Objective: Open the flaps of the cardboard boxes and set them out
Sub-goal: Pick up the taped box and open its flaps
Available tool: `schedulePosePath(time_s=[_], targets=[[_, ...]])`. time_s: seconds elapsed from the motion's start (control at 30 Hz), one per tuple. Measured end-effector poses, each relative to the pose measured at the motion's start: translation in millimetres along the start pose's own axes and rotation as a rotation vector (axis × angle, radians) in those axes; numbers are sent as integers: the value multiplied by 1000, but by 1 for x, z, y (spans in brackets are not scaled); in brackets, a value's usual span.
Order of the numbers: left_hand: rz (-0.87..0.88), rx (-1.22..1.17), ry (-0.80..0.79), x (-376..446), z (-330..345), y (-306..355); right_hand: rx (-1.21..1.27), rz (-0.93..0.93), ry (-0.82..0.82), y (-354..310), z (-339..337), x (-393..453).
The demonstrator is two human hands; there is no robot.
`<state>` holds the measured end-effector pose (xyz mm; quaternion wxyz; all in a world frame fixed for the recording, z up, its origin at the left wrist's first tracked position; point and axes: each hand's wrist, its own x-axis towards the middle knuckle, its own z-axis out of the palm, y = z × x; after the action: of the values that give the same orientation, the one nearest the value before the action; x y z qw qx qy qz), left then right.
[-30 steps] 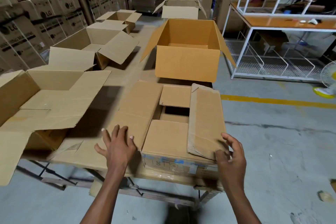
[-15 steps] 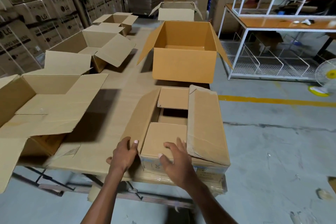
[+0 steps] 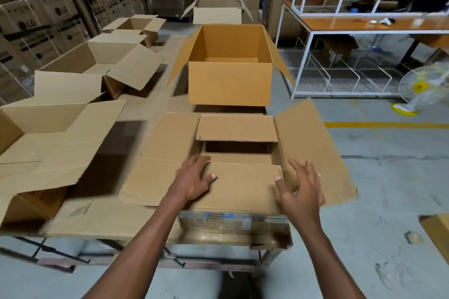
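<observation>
We're mid-box: nearest box (image 3: 233,201) at table's near edge, side flaps splayed out. Left hand (image 3: 194,177) grips near flap (image 3: 243,184) corner; right hand (image 3: 300,189) fingers spread, holding nothing. Next, likely: lift both short flaps (image 3: 237,127) upright.
</observation>
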<state>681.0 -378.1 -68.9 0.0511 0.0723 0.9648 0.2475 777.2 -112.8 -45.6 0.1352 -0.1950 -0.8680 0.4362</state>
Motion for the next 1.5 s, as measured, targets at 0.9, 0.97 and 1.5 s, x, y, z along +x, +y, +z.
schedulePosePath(time_s=[0.9, 0.97, 1.5], targets=[[128, 108, 114, -63, -94, 102, 404, 139, -173, 31, -50, 51], [29, -44, -153, -83, -95, 99, 415, 100, -247, 22, -52, 51], [3, 233, -169, -111, 40, 42, -276, -359, -897, 26, 17, 9]])
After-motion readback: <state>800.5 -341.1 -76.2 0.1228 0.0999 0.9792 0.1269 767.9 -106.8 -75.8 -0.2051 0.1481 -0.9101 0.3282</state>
